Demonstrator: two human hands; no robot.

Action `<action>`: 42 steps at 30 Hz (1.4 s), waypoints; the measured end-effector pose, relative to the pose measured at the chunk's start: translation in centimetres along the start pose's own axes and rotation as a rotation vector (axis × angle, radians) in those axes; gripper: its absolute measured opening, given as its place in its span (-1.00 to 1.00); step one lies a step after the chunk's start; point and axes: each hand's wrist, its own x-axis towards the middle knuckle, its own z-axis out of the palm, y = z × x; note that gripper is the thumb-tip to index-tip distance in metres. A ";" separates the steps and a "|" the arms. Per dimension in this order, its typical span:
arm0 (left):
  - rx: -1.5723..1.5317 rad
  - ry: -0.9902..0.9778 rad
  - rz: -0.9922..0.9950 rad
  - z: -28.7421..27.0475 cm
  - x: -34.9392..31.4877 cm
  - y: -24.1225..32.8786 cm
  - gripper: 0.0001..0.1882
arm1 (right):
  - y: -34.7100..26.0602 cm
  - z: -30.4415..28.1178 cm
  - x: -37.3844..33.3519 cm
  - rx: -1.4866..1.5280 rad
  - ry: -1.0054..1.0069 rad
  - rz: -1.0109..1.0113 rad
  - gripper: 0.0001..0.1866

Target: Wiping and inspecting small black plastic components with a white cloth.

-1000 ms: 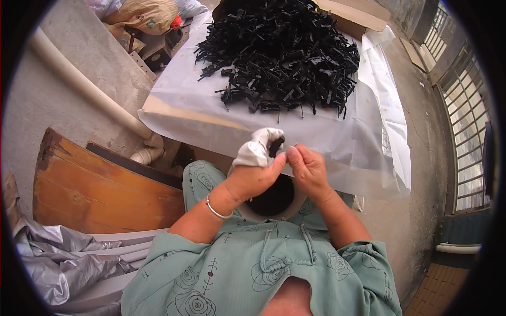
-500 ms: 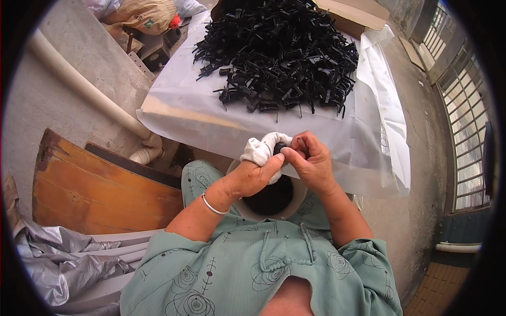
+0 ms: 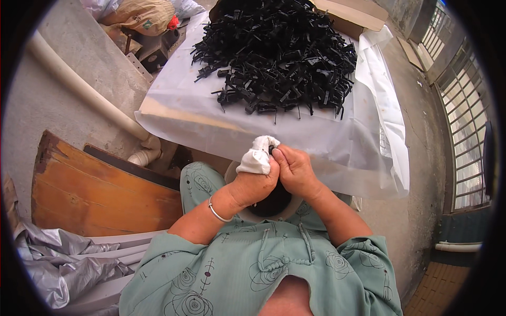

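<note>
My left hand (image 3: 258,184), its fingers covered by white cloth (image 3: 255,161), is closed around a small black plastic part (image 3: 272,149). Only a bit of that part shows between my hands. My right hand (image 3: 298,169) presses against it with the thumb, its other fingers curled in and partly hidden. Both hands meet over a pale bucket (image 3: 291,209) with a dark inside, held between my knees. Beyond them, a large heap of black plastic parts (image 3: 279,63) with thin stems lies on a table covered in white sheeting (image 3: 184,108).
An open cardboard box (image 3: 356,13) stands behind the heap. Left of the table are a pale pipe (image 3: 87,87), a brown wooden board (image 3: 100,195) and silver sheeting (image 3: 79,268). Sacks (image 3: 139,16) lie at the far left. A barred window (image 3: 464,126) is on the right.
My right hand has turned and closed in against my left, its raised fingers now curled. Both hands sit closer together, and less of the black part shows.
</note>
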 end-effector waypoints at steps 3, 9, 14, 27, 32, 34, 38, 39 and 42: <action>-0.119 0.073 -0.015 0.2 -0.2 -0.9 -0.74 | 0.2 0.1 0.4 0.044 -0.026 -0.011 -0.81; -0.115 0.020 0.012 -0.6 0.1 -0.1 -0.73 | -0.3 -0.9 0.6 0.127 -0.144 0.062 -0.76; -0.079 0.015 0.077 -0.6 -0.3 -1.5 -0.74 | 0.3 -0.1 0.6 0.040 -0.101 0.064 -0.73; -1.171 -0.165 -0.348 -2.6 -0.3 0.5 -0.73 | -0.2 -4.3 3.6 -0.064 -0.009 0.069 -0.76; -0.793 -0.125 -0.307 -2.7 -0.4 0.6 -0.72 | -2.2 -2.9 1.1 0.065 -0.203 -0.006 -0.76; -0.431 -0.064 -0.116 -2.4 -0.2 1.2 -0.72 | -2.9 -2.7 1.2 0.018 -0.238 0.020 -0.78; -0.137 -0.040 -0.001 -1.6 -0.1 1.2 -0.72 | -1.9 -2.1 0.7 0.075 -0.209 0.062 -0.77; -0.138 -0.040 0.003 -1.6 -0.2 0.9 -0.72 | -1.6 -1.9 0.5 0.055 -0.204 0.083 -0.76; -0.052 -0.180 -0.113 -2.1 -0.8 -0.3 -0.70 | -1.3 -2.5 1.3 -0.050 -0.271 0.122 -0.74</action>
